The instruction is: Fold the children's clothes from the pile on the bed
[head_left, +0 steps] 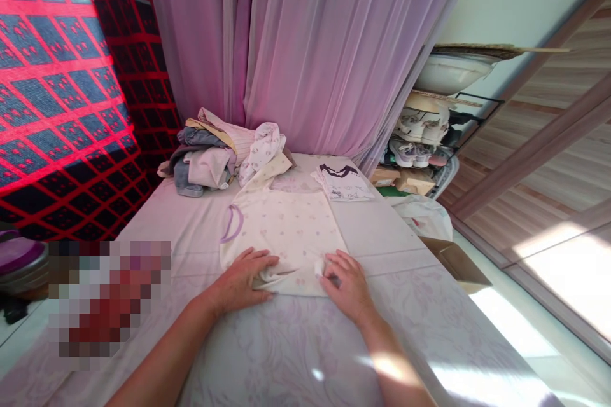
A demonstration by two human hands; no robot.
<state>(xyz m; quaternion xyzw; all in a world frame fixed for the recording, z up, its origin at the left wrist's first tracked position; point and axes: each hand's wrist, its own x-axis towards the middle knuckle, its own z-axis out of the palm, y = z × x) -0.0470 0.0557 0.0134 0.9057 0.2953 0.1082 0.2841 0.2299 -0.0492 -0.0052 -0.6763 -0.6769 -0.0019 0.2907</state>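
A cream shirt (291, 226) with small pale prints and a purple-trimmed armhole lies spread on the bed, its lower edge towards me. My left hand (245, 280) rests on the lower left corner, fingers stretched out and thumb apart, with a crease in the cloth beside it. At the lower right corner my right hand (347, 283) has its fingers curled, and a small bunched bit of the cloth stands up at the fingertips. The fingers partly hide what they grip. Beyond the shirt, to the right, lies a folded white shirt (346, 183) with a dark neckline.
A heap of clothes (224, 152) sits at the bed's far left. Purple curtains (305, 44) hang behind the bed (296, 356). Right of it are a shoe rack (420, 133), a plastic bag (424, 215) and a cardboard box (453, 261). Something blurred out lies at left.
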